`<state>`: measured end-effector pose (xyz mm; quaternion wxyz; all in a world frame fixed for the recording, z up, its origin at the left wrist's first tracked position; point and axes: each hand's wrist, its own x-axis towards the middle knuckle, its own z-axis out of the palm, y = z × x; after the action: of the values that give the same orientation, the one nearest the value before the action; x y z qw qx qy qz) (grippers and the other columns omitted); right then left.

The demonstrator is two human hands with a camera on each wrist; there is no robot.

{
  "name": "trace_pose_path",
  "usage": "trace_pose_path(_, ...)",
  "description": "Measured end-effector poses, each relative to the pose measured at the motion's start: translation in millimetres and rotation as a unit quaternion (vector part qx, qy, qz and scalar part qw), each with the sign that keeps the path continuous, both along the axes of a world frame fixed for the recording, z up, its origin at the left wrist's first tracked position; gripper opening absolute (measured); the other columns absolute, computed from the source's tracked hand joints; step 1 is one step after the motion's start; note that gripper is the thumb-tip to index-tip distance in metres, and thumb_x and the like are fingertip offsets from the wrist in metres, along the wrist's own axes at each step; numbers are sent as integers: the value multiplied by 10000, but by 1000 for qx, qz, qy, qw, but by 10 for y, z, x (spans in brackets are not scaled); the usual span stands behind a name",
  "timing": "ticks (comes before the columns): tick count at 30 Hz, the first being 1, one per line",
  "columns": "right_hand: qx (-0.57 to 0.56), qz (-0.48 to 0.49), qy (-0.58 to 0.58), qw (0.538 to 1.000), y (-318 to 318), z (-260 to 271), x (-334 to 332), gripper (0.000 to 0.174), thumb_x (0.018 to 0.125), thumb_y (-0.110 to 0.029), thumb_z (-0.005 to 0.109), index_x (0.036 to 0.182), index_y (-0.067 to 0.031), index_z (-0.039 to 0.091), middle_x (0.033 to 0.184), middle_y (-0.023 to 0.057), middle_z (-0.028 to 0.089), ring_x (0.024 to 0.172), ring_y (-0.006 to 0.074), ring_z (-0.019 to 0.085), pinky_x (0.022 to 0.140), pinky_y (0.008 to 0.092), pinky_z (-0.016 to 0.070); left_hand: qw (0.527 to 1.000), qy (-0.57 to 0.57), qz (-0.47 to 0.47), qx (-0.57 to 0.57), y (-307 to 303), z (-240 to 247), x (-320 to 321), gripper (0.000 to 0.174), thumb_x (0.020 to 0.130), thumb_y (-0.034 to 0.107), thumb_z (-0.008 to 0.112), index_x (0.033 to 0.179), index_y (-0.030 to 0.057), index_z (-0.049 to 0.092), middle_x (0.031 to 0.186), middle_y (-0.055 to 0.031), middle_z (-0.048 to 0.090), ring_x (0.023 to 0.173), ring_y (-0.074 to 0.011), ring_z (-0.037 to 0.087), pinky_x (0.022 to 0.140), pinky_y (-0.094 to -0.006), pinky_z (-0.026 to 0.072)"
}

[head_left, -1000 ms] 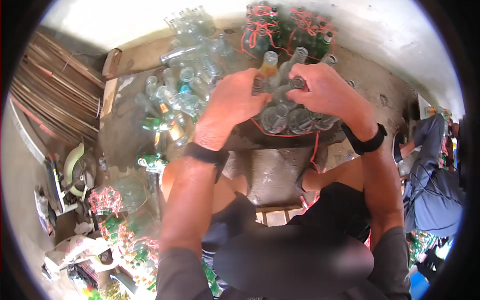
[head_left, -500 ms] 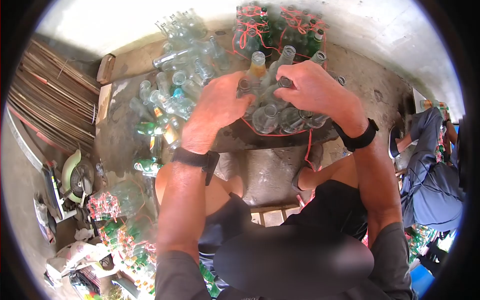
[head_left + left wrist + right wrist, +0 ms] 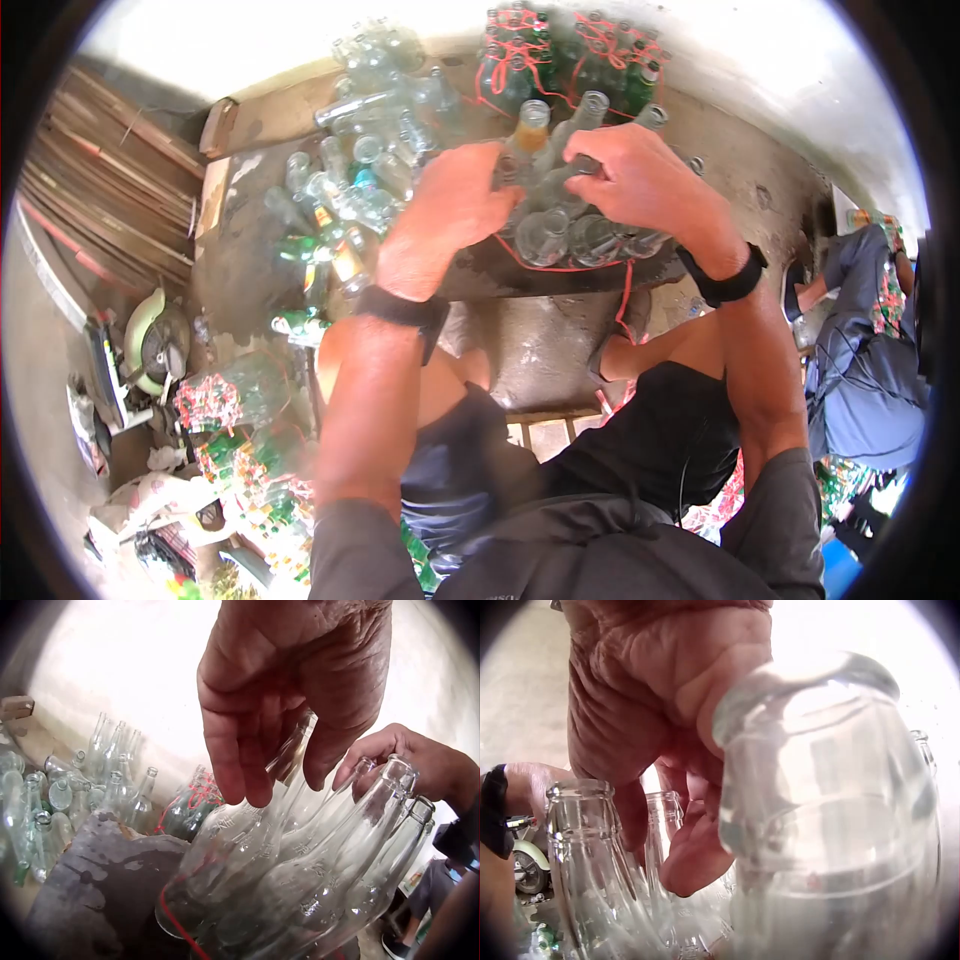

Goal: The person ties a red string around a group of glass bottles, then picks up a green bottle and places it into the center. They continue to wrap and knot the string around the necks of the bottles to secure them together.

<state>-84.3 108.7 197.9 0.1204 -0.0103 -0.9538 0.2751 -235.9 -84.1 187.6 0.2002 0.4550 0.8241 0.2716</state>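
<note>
A cluster of clear glass bottles (image 3: pixel 545 235) stands upright and close together on a low slab, red string (image 3: pixel 560 268) running round its lower part. My left hand (image 3: pixel 450 200) holds a bottle neck (image 3: pixel 508 170) on the cluster's left side, thumb on one side and fingers on the other. Another neck (image 3: pixel 588 165), nearer the middle, is pinched by my right hand (image 3: pixel 650 185). In the right wrist view a large bottle mouth (image 3: pixel 817 750) blocks part of the right fingers. One bottle (image 3: pixel 532 130) behind the hands has amber colour at its neck.
Loose clear bottles (image 3: pixel 370 185) lie heaped to the left, with green ones nearer me. Two string-tied bundles of green bottles (image 3: pixel 515 65) stand by the wall. Long wooden strips (image 3: pixel 110 180) lie far left. Another person in dark trousers (image 3: pixel 865 370) sits at the right.
The head view swings slightly one way and back. Both hands stay at the same bottle necks, and the string-bound cluster keeps its place.
</note>
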Motion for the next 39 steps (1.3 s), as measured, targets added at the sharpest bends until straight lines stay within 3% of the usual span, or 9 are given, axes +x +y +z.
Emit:
trace_pose_path(4, -16, 3, -21, 1000, 45, -33, 6, 296, 838, -124, 797, 1067, 20, 677, 726, 174, 631, 627, 239, 646, 603, 374, 501, 999, 37, -22, 27, -33, -97, -4, 447, 854, 194, 736, 1261, 12, 700, 1106, -254, 739, 1046, -397, 720, 925, -447, 556)
trace_pose_path(8, -44, -26, -54, 997, -10, 72, 34, 319, 824, -149, 779, 1068, 29, 674, 810, 248, 676, 706, 371, 690, 659, 425, 529, 1000, -4, 1, 18, -71, -19, 4, 517, 864, 193, 736, 1341, 7, 663, 1196, -221, 739, 1091, -357, 729, 953, -424, 564)
trace_pose_path(13, -102, -49, -124, 986, -9, 146, 52, 427, 868, -191, 822, 1182, 51, 663, 711, 82, 617, 645, 151, 560, 608, 332, 472, 995, -77, 23, 66, -354, 314, -93, 586, 879, 177, 756, 1418, 1, 612, 1291, -195, 724, 1069, -275, 738, 915, -385, 592)
trace_pose_path(17, -65, -65, -152, 984, -14, 235, 106, 469, 885, -240, 826, 1202, 62, 659, 728, 72, 624, 671, 145, 570, 622, 317, 472, 956, -244, 61, 153, -833, 702, -402, 526, 932, 107, 748, 1430, 5, 612, 1314, -203, 714, 1007, -217, 739, 865, -331, 614)
trace_pose_path(21, -42, -97, -141, 984, 40, 309, 181, 500, 920, -353, 788, 1205, 38, 664, 820, 140, 686, 721, 199, 641, 665, 364, 512, 942, -205, 187, 188, -1426, 793, -755, 473, 978, 122, 730, 1425, 15, 622, 1260, -140, 742, 946, -148, 722, 855, -307, 611)
trace_pose_path(26, -77, -162, -74, 981, 83, 313, 325, 363, 1087, -322, 561, 1168, 20, 651, 875, 87, 620, 804, 157, 572, 732, 331, 474, 943, -130, 304, 20, -2391, -82, -1297, 388, 962, 136, 726, 1323, -2, 692, 1151, -105, 778, 895, -124, 710, 804, -305, 608)
trace_pose_path(31, -59, -214, -84, 971, 213, 394, 420, 337, 1114, -299, 518, 1149, -4, 678, 795, 10, 482, 743, 107, 477, 687, 276, 399, 951, 43, 290, -97, -3320, -1433, -1380, 391, 863, 109, 743, 1242, 15, 739, 1078, -125, 801, 961, -196, 754, 822, -357, 609)
trace_pose_path(36, -62, -282, -36, 957, 529, 292, 630, 333, 1120, -311, 539, 1142, -36, 724, 756, -49, 424, 694, 51, 388, 626, 234, 305, 903, 95, 311, -281, -3518, -1941, -901, 479, 814, 47, 655, 1255, 218, 730, 1272, -55, 741, 1145, -350, 712, 953, -498, 563)
trace_pose_path(39, -39, -307, -26, 951, 501, 313, 659, 348, 1124, -327, 544, 1149, -36, 733, 732, -56, 416, 670, 44, 381, 610, 230, 291, 912, 117, 259, -295, -3749, -2476, -804, 471, 868, 33, 632, 1284, 249, 672, 1346, -14, 667, 1142, -335, 709, 924, -506, 573)
